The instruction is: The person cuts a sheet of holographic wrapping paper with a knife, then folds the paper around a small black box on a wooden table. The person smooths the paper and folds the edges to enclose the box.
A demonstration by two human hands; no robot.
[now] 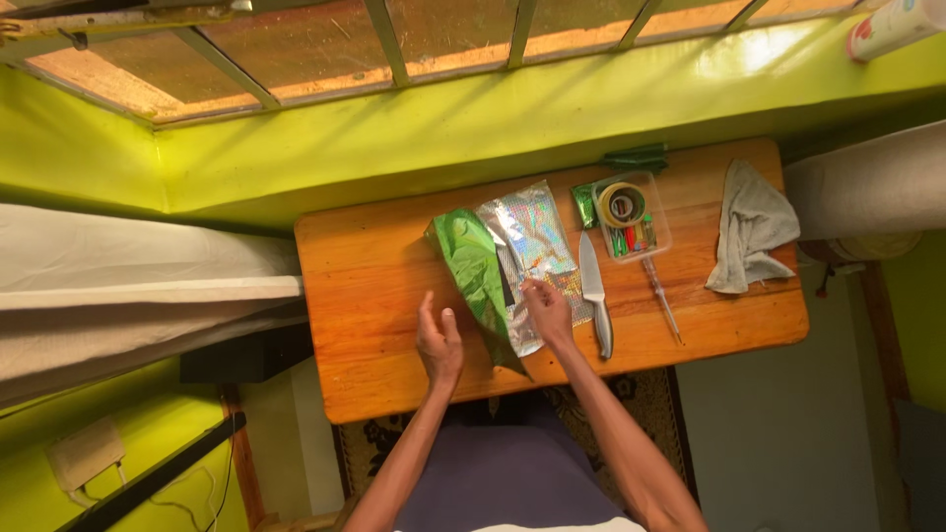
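Observation:
My left hand (439, 342) hovers over the wooden table (374, 296), fingers apart and holding nothing, just left of a green shiny wrapping sheet (473, 264). My right hand (548, 310) pinches the near edge of a silver holographic sheet (532, 232) that lies partly over the green one. A kitchen knife (594, 293) lies right of that hand, its blade pointing away from me.
A clear plastic box (631, 219) with a tape roll and small coloured items sits at the back right. A thin stick-like tool (662, 298) lies near it. A grey cloth (751, 229) is at the table's right end. Green walls and a barred window surround the table.

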